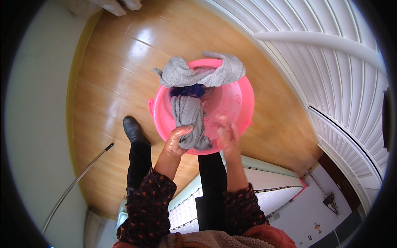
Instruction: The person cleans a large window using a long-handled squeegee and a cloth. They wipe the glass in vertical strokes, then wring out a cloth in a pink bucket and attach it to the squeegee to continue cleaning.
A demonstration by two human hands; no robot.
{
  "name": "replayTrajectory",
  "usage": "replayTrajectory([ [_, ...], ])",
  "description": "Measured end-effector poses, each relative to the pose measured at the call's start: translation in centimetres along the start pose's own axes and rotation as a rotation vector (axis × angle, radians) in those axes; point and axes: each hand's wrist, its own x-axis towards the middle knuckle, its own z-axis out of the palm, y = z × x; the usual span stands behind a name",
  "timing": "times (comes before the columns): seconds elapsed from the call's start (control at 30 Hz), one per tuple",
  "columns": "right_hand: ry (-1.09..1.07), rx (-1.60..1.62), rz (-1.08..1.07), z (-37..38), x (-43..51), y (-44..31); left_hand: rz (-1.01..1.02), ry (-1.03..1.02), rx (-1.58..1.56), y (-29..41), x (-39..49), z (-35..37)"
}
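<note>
My left hand grips the near end of a bunched grey cloth over the left part of a pink plastic basin. Blurred and slightly curled, my right hand is above the basin's near right side, apart from the cloth, with nothing visible in it. A second piece of grey fabric is draped across the far rim; whether it joins the held cloth cannot be made out. Between them lies a dark blue item, partly hidden. Red flower prints mark the basin's inside.
Wood-look flooring surrounds the basin. White slatted doors line the right side. A metal pole leans by the left wall. Behind my legs is a white quilted mattress. My black boot is left of the basin.
</note>
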Motion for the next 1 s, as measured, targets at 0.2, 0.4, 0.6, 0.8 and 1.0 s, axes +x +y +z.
replayTrajectory([
  [0.2,-0.319,0.954,0.289,3.2,6.4,1.8,-0.22,-0.243,-0.08,-0.9,-0.5,1.2],
  [0.4,-0.157,0.394,0.379,1.8,9.3,1.8,-0.284,0.063,0.42,0.3,0.3,4.5],
  [0.6,-0.011,-0.061,0.225,1.9,10.2,4.9,-0.149,0.306,0.71,-1.2,2.5,4.3],
  [0.8,0.109,-0.702,0.008,2.3,10.2,6.3,0.078,0.407,1.204,-1.3,1.4,5.0],
  [1.0,-0.247,0.461,0.236,-0.2,8.0,1.0,-0.167,0.012,0.627,2.3,-1.9,6.1],
])
